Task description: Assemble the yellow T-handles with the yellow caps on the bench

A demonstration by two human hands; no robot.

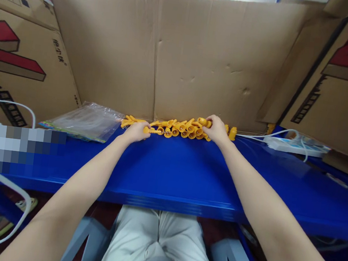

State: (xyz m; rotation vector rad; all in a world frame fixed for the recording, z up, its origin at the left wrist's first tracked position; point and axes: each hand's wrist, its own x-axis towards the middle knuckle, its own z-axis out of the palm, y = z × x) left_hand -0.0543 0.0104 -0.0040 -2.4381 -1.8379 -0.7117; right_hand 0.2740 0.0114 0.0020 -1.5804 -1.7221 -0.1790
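A row of yellow plastic pieces with round hollow ends [183,128] lies along the back of the blue shelf, against the cardboard. My left hand [136,132] is at the row's left end, its fingers closed on a thin, ridged yellow plastic stick [153,131] that points right. Farther right, my right hand [215,129] pinches a yellow plastic cap-like piece [204,122] just over the pile. A few thicker yellow pieces [232,133] stand upright to the right of that hand. The exact kind of these parts is too small to make out.
A clear plastic bag [83,121] lies left of the row. On the right, a white power strip [294,145] with cables rests on the shelf. Large cardboard boxes [21,58] wall in the left, back and right. A white cable [24,197] loops at the left edge.
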